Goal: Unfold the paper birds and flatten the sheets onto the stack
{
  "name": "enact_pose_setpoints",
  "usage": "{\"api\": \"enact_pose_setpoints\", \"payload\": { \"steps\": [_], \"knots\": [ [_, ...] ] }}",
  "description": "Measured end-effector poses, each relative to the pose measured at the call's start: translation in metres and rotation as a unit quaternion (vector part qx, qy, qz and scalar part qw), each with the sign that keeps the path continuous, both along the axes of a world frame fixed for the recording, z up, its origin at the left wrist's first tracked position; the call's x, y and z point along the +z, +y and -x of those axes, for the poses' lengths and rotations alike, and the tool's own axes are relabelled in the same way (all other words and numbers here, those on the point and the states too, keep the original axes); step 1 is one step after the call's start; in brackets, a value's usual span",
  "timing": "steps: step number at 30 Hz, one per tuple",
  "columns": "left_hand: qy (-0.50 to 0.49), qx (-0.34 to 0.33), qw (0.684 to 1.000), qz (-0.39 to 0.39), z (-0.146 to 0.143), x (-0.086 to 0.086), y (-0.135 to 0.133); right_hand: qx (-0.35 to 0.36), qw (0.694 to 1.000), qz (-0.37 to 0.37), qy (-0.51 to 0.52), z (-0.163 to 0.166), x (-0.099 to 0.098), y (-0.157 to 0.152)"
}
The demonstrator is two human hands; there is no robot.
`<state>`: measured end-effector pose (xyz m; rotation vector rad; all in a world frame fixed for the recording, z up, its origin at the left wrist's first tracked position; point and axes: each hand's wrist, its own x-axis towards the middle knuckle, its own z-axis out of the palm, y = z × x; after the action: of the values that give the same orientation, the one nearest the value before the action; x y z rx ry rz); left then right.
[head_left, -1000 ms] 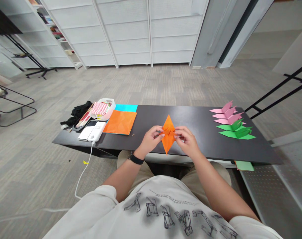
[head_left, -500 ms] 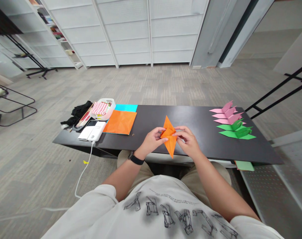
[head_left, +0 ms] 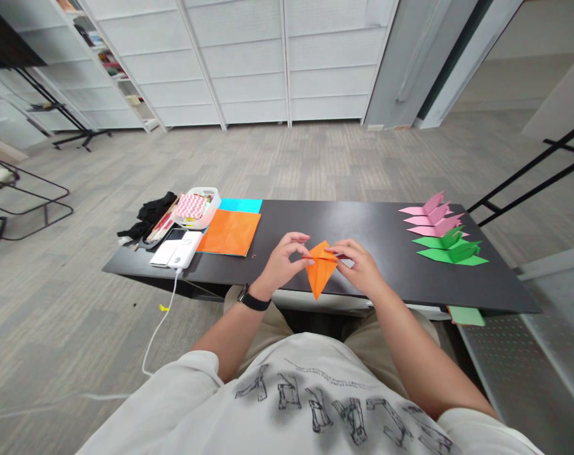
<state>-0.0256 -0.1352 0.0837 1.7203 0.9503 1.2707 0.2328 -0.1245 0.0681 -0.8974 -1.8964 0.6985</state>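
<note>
A folded piece of orange origami paper (head_left: 321, 270) is held between my two hands above the near edge of the dark table (head_left: 287, 221). One long point aims down toward me, and a short peak stands at the top. My left hand (head_left: 287, 260) pinches its left corner between thumb and fingers. On the other side, my right hand (head_left: 358, 265) pinches the right corner, fingertips near the upper fold. A black watch (head_left: 254, 298) is on my left wrist.
Pink paper cranes (head_left: 433, 216) and green paper cranes (head_left: 452, 248) line the right end. At left are orange sheets (head_left: 230, 232), a blue sheet (head_left: 242, 205), a plastic box (head_left: 211, 205), a white power bank (head_left: 185, 249) with a cable, and black cloth (head_left: 151, 212).
The orange paper's upper point has dropped, so its long diamond shape is now a shorter kite shape. My left fingers have lifted and spread a little at the left corner.
</note>
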Motion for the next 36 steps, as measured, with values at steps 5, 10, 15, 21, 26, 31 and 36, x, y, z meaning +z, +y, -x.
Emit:
{"api": "enact_pose_setpoints", "payload": {
  "steps": [5,10,15,21,26,31,36],
  "knots": [
    [-0.134,0.005,0.986,0.102,-0.007,-0.011,0.000,-0.038,0.999,-0.019,0.007,0.007,0.005,-0.004],
    [-0.144,0.123,0.977,0.097,-0.016,-0.023,0.000,-0.013,0.993,0.107,0.047,0.016,0.003,-0.013],
    [-0.104,0.111,0.982,0.109,-0.019,-0.025,-0.002,-0.063,0.989,0.126,0.050,0.019,-0.005,-0.016],
    [-0.104,0.050,0.983,0.143,-0.017,-0.032,-0.013,-0.131,0.978,0.148,0.073,0.019,-0.012,-0.015],
    [-0.058,0.055,0.988,0.131,-0.015,-0.043,-0.012,-0.138,0.969,0.179,0.099,0.015,-0.017,-0.015],
    [0.016,0.130,0.987,0.091,-0.003,-0.036,-0.005,-0.177,0.960,0.188,0.110,0.003,-0.010,-0.012],
    [0.115,0.118,0.986,0.028,0.020,-0.029,0.004,-0.205,0.958,0.179,0.095,-0.019,0.000,-0.006]
  ]
}}
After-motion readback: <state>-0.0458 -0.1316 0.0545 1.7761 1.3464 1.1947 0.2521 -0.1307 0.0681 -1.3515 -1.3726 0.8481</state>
